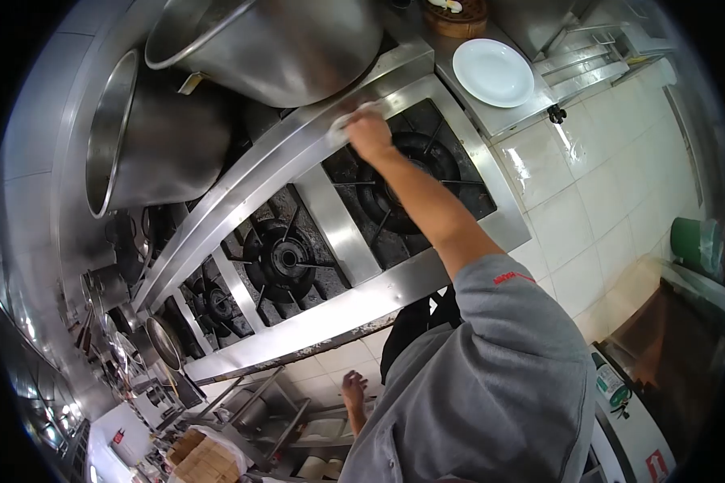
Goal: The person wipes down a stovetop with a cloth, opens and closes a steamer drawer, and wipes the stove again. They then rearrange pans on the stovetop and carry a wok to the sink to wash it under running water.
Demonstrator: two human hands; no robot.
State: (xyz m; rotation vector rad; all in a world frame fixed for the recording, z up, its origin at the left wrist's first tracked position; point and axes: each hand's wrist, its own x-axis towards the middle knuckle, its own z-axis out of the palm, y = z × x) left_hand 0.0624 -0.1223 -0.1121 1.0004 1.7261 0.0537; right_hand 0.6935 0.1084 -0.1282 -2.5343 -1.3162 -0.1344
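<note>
My right hand [368,133] is closed on a whitish cloth [340,130]. It presses the cloth against the steel ledge [298,145] behind the burners, beside the large burner [411,181]. My right arm reaches across this burner. Lower in the view, my left hand [354,388] hangs beyond the front edge of the stove [330,299], with its fingers a little apart and nothing visible in them.
Two large metal pots [274,48] [165,133] stand behind the ledge. A white plate [493,72] and a bamboo steamer [457,22] are at the upper right. Pans [165,342] lie at the stove's far left end. A green bin [686,239] stands at the right.
</note>
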